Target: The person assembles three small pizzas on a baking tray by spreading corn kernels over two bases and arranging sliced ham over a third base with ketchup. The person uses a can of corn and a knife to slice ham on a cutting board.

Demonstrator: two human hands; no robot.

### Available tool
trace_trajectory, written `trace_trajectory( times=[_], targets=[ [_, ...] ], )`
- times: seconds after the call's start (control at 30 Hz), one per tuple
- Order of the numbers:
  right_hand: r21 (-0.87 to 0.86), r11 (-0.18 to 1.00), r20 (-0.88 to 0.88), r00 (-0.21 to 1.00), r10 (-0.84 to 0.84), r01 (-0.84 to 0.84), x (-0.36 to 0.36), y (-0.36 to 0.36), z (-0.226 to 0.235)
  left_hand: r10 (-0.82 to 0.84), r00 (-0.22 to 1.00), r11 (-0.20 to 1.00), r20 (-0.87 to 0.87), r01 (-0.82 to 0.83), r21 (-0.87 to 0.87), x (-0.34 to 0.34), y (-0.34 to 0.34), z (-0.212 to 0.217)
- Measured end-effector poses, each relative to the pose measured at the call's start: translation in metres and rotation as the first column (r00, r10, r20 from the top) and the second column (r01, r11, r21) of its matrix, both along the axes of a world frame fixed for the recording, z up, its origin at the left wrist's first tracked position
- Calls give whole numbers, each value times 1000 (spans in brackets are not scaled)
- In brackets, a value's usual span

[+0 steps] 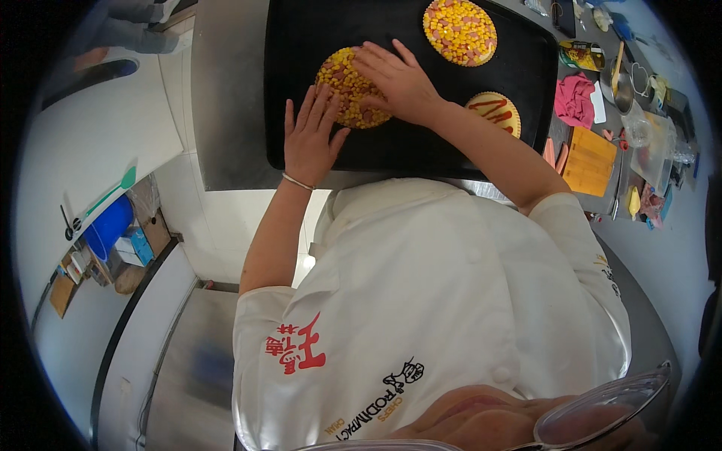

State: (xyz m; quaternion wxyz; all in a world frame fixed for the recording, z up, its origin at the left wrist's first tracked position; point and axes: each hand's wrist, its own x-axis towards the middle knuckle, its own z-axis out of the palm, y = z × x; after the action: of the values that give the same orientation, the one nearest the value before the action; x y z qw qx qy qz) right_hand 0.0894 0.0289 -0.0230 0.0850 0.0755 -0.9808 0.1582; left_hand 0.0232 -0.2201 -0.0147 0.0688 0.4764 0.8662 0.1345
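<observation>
Left grip [307, 146], right grip [402, 89] on corn-topped pizza [349, 90]; black tray [523, 75] holds three.

- A brushed-steel worktable [226, 98] stands at the top, softly reflecting light.
- Pale floor tiles [226, 233] with thin joints lie below it, and a bright glare spot shows on them.
- A white surface [83, 143] stretches along the left.
- A smooth grey panel [180, 398] fills the lower left, slightly blurred.
- A pale bluish expanse [639, 263] curves at right, wall or floor unclear.
</observation>
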Motion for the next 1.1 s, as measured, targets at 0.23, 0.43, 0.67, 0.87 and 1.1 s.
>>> trace_trajectory(
  times=[0.23, 0.43, 0.67, 0.87, 1.1],
  targets=[
    [-66, 997, 23, 999, 29, -27, -11, -4, -3, 4, 1000, 999, 14, -3, -34, 1, -2, -4],
    [-29, 998, 47, 997, 65, -64, -22, -14, -11, 85, 996, 996, -23, -85, 4, -3, -3, -8],
    [-79, 996, -94, 994, -47, 40, -3, 17, 14, 128, 992, 991, -5, -128, 31, -14, 3, -14],
    [-237, 960, -168, 967, -192, 149, 41, 35, 32, -8, 1000, 999, 28, 7, 43, -16, 29, -26],
    [-349, 900, -92, 946, -310, 261, 92, 32, 46, -84, 995, 996, -55, 85, 17, -19, 50, -16]
  ],
)
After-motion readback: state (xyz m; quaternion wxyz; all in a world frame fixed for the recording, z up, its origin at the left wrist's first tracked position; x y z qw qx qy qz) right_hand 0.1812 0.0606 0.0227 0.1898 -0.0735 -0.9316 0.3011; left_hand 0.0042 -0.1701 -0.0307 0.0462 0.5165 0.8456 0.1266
